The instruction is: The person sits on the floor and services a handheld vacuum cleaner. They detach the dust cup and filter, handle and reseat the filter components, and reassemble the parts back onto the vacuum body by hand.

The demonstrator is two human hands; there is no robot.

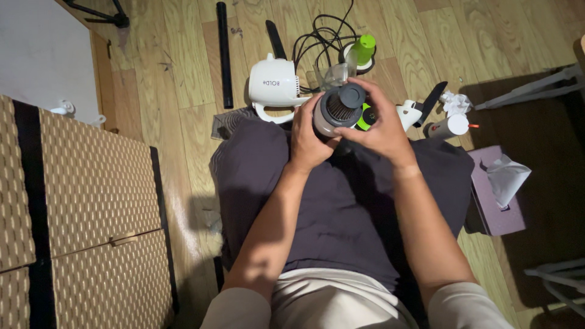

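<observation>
Both my hands hold a cylindrical vacuum filter (337, 108) with a dark round cap and pleated sides, above my lap. My left hand (309, 135) wraps its left side and bottom. My right hand (379, 125) grips it from the right, fingers curled over the top. Just beyond it on the wood floor lies a white handheld vacuum body (275, 85), a clear dust cup (334, 75) and a green part (364, 49). I sit with dark trousers over my knees.
A black tube (224, 55) and tangled black cables (323, 36) lie on the floor ahead. A white spray can (448, 127), crumpled tissue (454, 101) and a purple tissue box (496, 195) sit to the right. A woven bench (85, 201) stands on my left.
</observation>
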